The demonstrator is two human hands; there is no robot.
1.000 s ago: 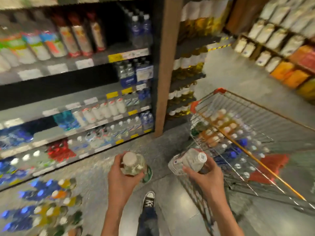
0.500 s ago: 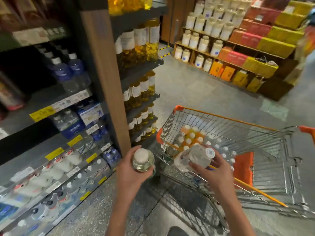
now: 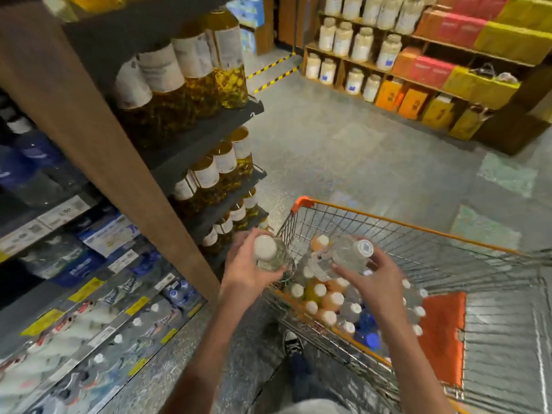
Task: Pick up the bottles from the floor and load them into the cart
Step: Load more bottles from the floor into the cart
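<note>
Now we are at the loading step: our left hand [image 3: 249, 268] grips a clear bottle [image 3: 268, 253] upright, cap toward us, just beside the cart's [image 3: 388, 222] near rim. Our right hand [image 3: 373, 282] holds a second clear bottle [image 3: 346, 258] over the basket, long axis tilted, white cap up-right. Next, we judge, each must be lowered into a gap among the capped bottles [image 3: 325, 300] standing inside.

Yellow oil bottles [image 3: 209, 82] fill dark shelving beside a wooden post [image 3: 98, 138]; white jars [image 3: 361, 43] opposite.
</note>
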